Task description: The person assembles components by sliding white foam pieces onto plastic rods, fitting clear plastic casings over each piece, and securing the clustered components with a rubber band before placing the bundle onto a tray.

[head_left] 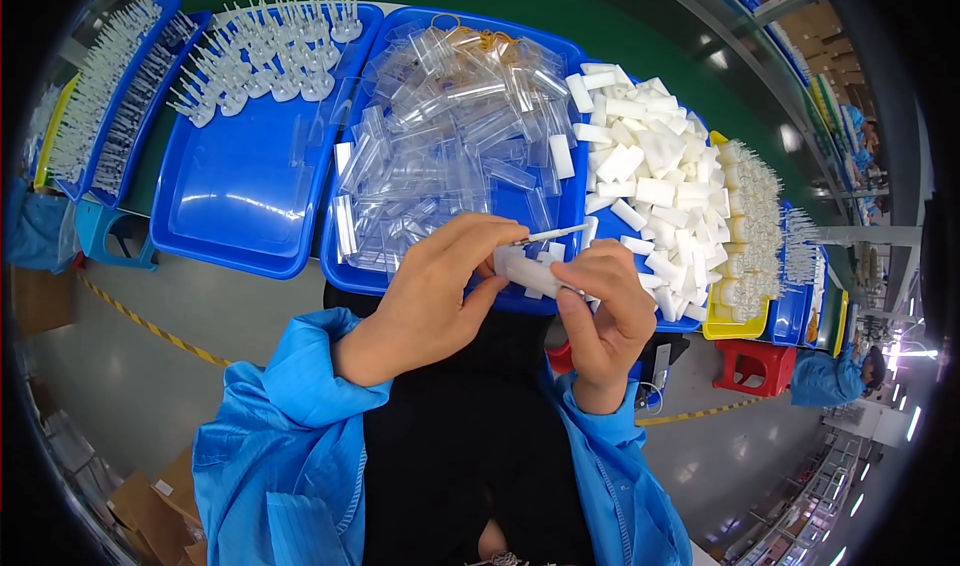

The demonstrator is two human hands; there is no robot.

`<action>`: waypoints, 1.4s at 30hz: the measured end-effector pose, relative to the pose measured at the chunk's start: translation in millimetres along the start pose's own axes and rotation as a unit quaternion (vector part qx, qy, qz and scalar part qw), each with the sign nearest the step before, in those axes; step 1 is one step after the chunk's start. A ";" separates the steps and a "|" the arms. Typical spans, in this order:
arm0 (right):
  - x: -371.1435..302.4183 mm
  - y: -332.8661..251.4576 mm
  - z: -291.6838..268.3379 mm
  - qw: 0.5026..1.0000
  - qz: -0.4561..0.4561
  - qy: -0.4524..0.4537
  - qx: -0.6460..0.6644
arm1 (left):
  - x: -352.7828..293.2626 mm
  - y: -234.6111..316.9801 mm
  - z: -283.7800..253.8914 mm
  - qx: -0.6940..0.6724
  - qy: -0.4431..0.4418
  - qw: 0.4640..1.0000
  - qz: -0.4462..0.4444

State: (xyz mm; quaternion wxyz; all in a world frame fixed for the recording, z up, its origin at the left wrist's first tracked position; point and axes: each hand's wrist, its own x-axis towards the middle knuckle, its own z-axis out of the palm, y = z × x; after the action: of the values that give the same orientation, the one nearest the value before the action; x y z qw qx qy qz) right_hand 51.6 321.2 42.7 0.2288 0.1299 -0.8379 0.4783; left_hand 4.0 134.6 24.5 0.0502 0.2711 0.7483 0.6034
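My left hand point(440, 281) is closed, thumb and fingers pinching one end of a small white block-like piece point(527, 272). A thin pale rod point(556, 233) sticks out to the right from my left fingertips. My right hand point(603, 301) grips the other end of the white piece between thumb and fingers; the fingertips partly hide it. Below and around the hands lies a blue tray of clear plastic sleeves point(420, 161). Close to my right hand is a heap of white foam blocks point(655, 181) in another blue tray.
On the left, a blue tray point(235, 211) holds white stemmed parts point(270, 51) at its far end. Narrow trays of similar parts point(105, 91) stand beyond it. A yellow tray point(735, 318) sits at the right. Stools, one red point(755, 366), stand below; another person point(835, 374) is far right.
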 end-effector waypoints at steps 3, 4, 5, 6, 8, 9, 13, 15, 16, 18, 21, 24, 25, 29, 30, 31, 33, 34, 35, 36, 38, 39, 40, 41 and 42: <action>3.2 3.0 -0.7 0.999 0.024 -0.041 -0.015 | 0.7 -1.3 -0.3 0.006 -0.007 1.000 0.006; 2.7 3.9 -0.7 0.997 0.056 -0.045 -0.015 | 0.8 -1.5 0.0 0.005 -0.009 1.000 0.007; 2.7 2.9 -0.6 0.997 0.056 -0.043 -0.017 | 1.0 -1.4 0.1 0.006 -0.026 1.000 -0.001; 3.4 1.7 -0.7 0.997 0.055 -0.057 -0.021 | 2.4 -1.9 0.4 0.006 -0.045 0.999 -0.008; 4.0 3.6 -3.8 0.996 0.056 -0.066 -0.030 | 3.9 -0.4 -2.1 0.000 -0.064 0.998 -0.029; 5.4 5.6 -7.1 0.998 0.055 -0.039 0.003 | 4.7 0.8 -4.6 -0.003 -0.079 0.996 -0.052; 12.9 41.9 -44.9 0.978 0.082 0.079 -0.177 | 4.0 -7.4 -8.8 -0.021 -0.083 0.994 -0.065; 14.7 69.5 -46.4 0.962 0.071 0.050 -0.258 | 5.7 -7.2 -9.6 -0.035 -0.085 0.994 -0.066; 13.9 78.7 -45.4 0.942 0.059 0.016 -0.331 | 6.0 -11.1 -8.7 -0.088 -0.078 0.991 -0.068; 11.0 86.1 -41.3 0.927 0.065 -0.005 -0.369 | 7.2 -13.0 -8.5 -0.140 -0.067 0.985 -0.072; 12.9 86.6 -40.3 0.907 0.048 -0.030 -0.417 | 9.7 -11.4 -6.5 -0.268 -0.038 0.952 -0.145; 11.4 71.9 -44.5 0.955 0.045 0.100 -0.277 | 9.2 -14.2 -3.0 -0.279 -0.053 0.942 -0.176; 12.8 58.4 -41.4 0.956 0.045 0.097 -0.273 | 8.2 -17.7 -1.5 -0.274 -0.042 0.948 -0.155; 0.4 20.7 -35.4 0.988 0.132 0.075 -0.006 | 9.1 -17.2 3.1 -0.152 0.019 0.988 -0.029; 1.0 5.6 -26.5 0.981 0.146 0.100 0.080 | 9.3 -15.6 4.4 -0.152 0.017 0.988 -0.029; 0.8 -4.2 -22.0 0.966 0.158 0.123 0.164 | 9.0 -13.4 5.3 -0.110 0.053 0.993 -0.005; -2.8 -8.2 -20.3 0.968 0.149 0.086 0.182 | 8.2 -10.3 7.8 -0.067 0.087 0.994 0.021; -3.6 -11.2 -11.6 0.964 0.153 0.094 0.194 | 7.8 -9.2 9.3 -0.055 0.093 0.993 0.041; -4.5 -13.1 -5.8 0.960 0.158 0.102 0.206 | 7.4 -8.7 10.5 -0.043 0.099 0.992 0.060; -7.6 -10.5 -3.5 0.962 0.156 0.090 0.204 | 6.7 -7.9 11.0 -0.042 0.101 0.992 0.060; -8.0 -13.3 -0.5 0.963 0.149 0.111 0.193 | 5.4 -7.0 11.1 -0.033 0.118 0.990 0.069; -8.1 -14.5 0.8 0.964 0.142 0.134 0.181 | 5.2 -7.8 10.6 -0.033 0.120 0.990 0.069; -7.5 -13.4 1.4 0.959 0.128 0.182 0.174 | 5.5 -9.4 10.2 -0.033 0.122 0.989 0.082; -8.5 -12.2 0.1 0.959 0.128 0.181 0.175 | 5.3 -10.3 9.7 -0.033 0.124 0.987 0.095; -9.4 -11.0 -3.0 0.966 0.096 0.192 0.143 | 5.6 -9.3 9.1 -0.033 0.126 0.987 0.096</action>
State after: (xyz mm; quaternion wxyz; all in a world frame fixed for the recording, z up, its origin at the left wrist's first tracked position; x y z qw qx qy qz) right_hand 65.3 318.2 47.4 0.3176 -0.0143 -0.7093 0.6291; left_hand -0.3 144.0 14.8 -0.0933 0.2618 0.6988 0.6591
